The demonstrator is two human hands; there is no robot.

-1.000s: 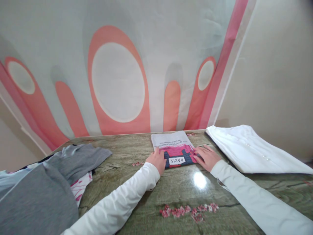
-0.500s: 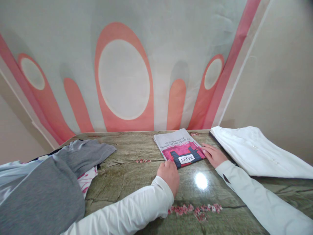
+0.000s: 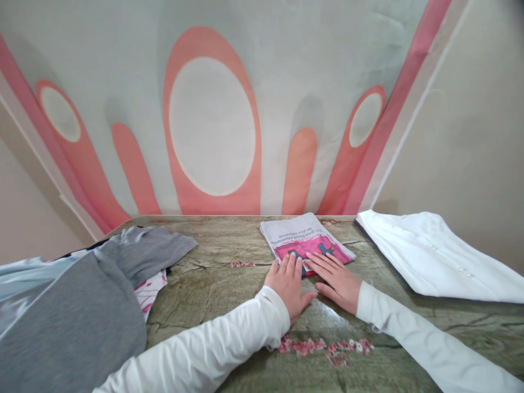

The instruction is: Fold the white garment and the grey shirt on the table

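Note:
A folded grey shirt [image 3: 292, 226] with a pink and blue print lies at the back middle of the table. My left hand [image 3: 287, 286] rests on its near left edge with the fingers stretched out and the thumb pointing right. My right hand [image 3: 338, 281] lies flat across the near part of the print, fingers extended over the cloth. The two thumbs come close together in front of the shirt. Both hands cover much of the print's lower part, and neither grips the fabric.
Loose clothes, with a grey garment [image 3: 90, 311] on top, are heaped at the left. A folded white garment [image 3: 442, 262] lies at the right on something dark. The wood-patterned table [image 3: 204, 297] ends at a wall with a coral and grey pattern [image 3: 282, 82].
My right hand has moved left from the shirt's right edge onto its print. My left hand has opened from a curled grip at the near left corner and now lies flat.

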